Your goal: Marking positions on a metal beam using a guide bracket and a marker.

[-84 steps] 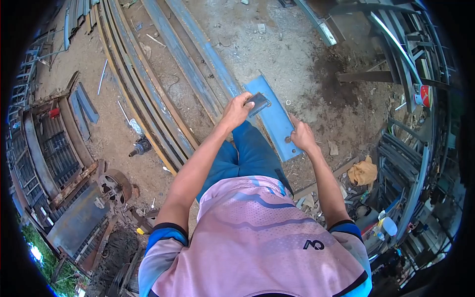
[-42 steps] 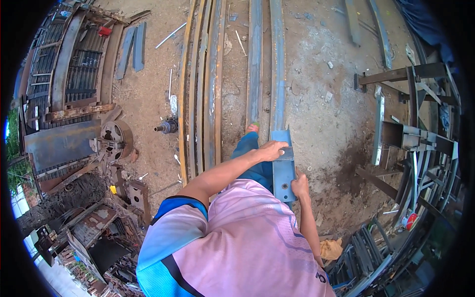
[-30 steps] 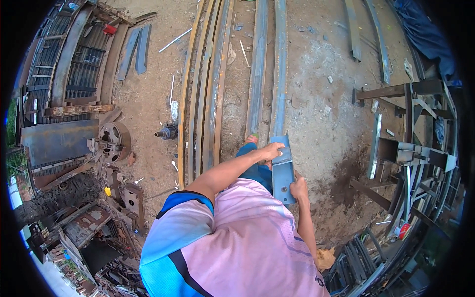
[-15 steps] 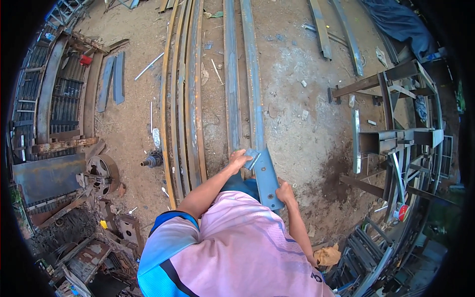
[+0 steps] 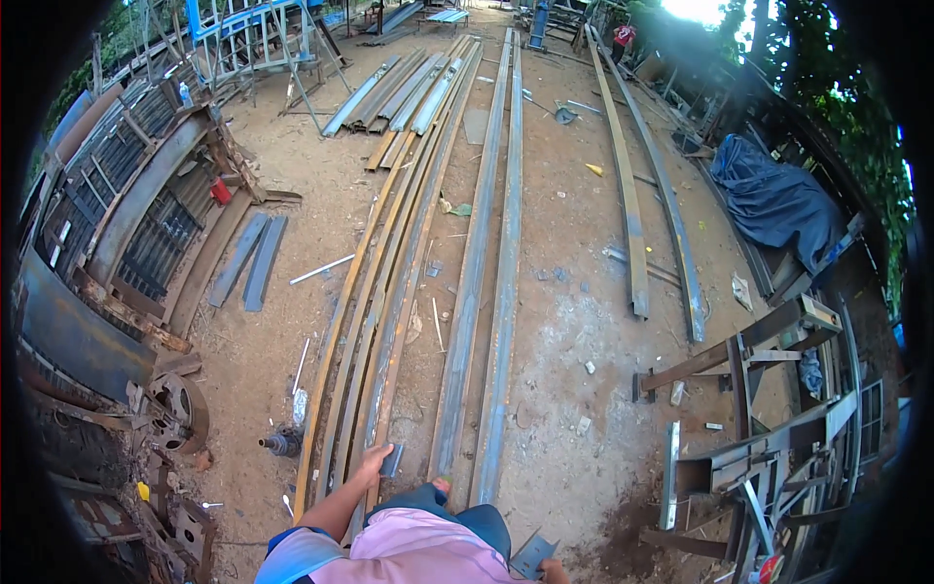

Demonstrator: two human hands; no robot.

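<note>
My left hand (image 5: 371, 463) is closed around a short piece of angle steel (image 5: 392, 460), held out above the rusty lengths at my left. Low in the picture my right hand (image 5: 556, 572) grips the edge of a grey steel plate (image 5: 532, 555), which hangs beside my right leg; its lower part is cut off by the picture's edge. Ahead of my feet, two long steel beams (image 5: 506, 282) lie side by side on the ground. Left of them runs a bundle of long rusty steel channels (image 5: 377, 365).
Two more long beams (image 5: 630, 229) lie to the right, near a dark tarpaulin (image 5: 773, 200). A welded steel frame (image 5: 769, 457) stands close on my right. Scrap metal and a rusty wheel (image 5: 180, 414) are at the left. A person (image 5: 623, 37) is far off.
The view has tilted up toward the far yard. My left hand, with the angle piece, has moved left away from the plate. The plate is now lower at my right side.
</note>
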